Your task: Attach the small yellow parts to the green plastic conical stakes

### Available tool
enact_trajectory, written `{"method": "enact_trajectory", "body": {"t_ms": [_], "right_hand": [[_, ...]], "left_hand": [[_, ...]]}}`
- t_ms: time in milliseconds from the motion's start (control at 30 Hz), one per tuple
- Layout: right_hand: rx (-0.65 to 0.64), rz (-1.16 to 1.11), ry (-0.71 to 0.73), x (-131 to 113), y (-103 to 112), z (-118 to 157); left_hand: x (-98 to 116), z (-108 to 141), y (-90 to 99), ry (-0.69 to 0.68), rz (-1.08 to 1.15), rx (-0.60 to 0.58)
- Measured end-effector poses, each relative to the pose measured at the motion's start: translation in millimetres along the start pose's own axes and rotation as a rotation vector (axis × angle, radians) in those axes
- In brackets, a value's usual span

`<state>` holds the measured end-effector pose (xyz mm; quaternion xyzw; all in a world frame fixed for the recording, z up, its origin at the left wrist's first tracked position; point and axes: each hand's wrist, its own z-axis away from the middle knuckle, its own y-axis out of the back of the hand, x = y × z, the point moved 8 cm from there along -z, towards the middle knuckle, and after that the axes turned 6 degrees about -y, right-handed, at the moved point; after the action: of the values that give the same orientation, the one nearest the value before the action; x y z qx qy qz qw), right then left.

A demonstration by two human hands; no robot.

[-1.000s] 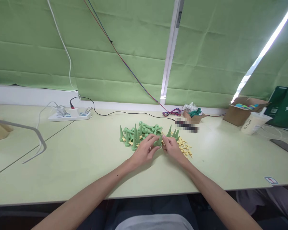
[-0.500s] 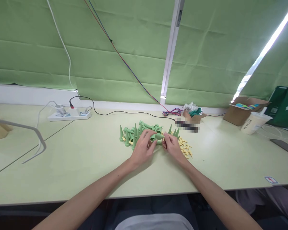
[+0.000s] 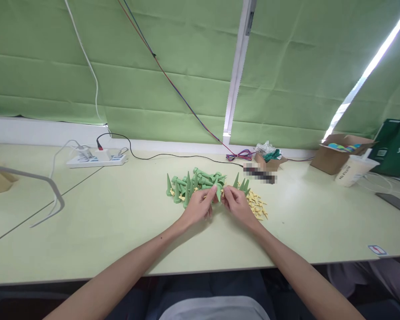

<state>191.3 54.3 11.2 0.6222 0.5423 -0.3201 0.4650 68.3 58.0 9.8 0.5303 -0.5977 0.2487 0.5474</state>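
Behind everything hangs the green blind (image 3: 173,98), and below it stretches the pale table (image 3: 93,249) where I work. The loose green parts (image 3: 205,175) lie in a jumble just beyond my hands, with upright green spikes (image 3: 188,184) at its left edge and a few more spikes (image 3: 236,180) to the right. Well apart on the right stand a cardboard box (image 3: 330,158) and a drink cup (image 3: 351,171); neither crowds my elbows.

My left hand (image 3: 198,206) grips a green cone (image 3: 219,192) by thumb and fingers, holding it above the table in front of the jumble, tilted with its narrow end seemingly towards me. My right hand (image 3: 239,204) is closed in a pinch just beside it, seemingly on a small yellow piece (image 3: 222,192), mostly hidden by my fingertips. More yellow pieces (image 3: 258,205) lie scattered beyond my right hand's outer side.

I judge the step in hand to be joining yellow to green. For that, my left grip should stay firm without covering the joint, the yellow piece should sit square to the cone, and pressure should come straight and gently, since so slim a part could bend or slip.
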Motion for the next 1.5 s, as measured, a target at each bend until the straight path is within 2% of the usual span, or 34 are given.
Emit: {"method": "enact_trajectory", "body": {"t_ms": [133, 433, 733, 800, 967, 1167, 1500], "right_hand": [[-0.011, 0.023, 0.004, -0.8, -0.5, 0.6], [0.056, 0.097, 0.05, -2.5, 4.8, 0.6], [0.06, 0.081, -0.032, 8.1, 5.3, 0.4], [0.056, 0.08, -0.04, 9.8, 4.8, 0.1], [0.053, 0.071, -0.049, 12.9, 4.4, -0.9], [0.037, 0.05, -0.076, 14.1, 2.2, -0.6], [0.031, 0.044, -0.07, 13.0, 2.2, -1.5]], "left_hand": [[3.8, -0.2, -4.1, 0.033, 0.057, -0.059], [1.3, 0.9, -8.2, 0.039, 0.028, -0.132], [-1.7, 1.8, -6.6, 0.017, -0.072, -0.139], [0.1, 0.8, -5.1, -0.025, -0.113, -0.113], [11.1, -1.6, 2.6, -0.23, -0.333, 0.02], [17.9, 0.2, 4.0, -0.388, -0.432, 0.062], [25.8, 2.6, 2.7, -0.421, -0.437, 0.068]]}}
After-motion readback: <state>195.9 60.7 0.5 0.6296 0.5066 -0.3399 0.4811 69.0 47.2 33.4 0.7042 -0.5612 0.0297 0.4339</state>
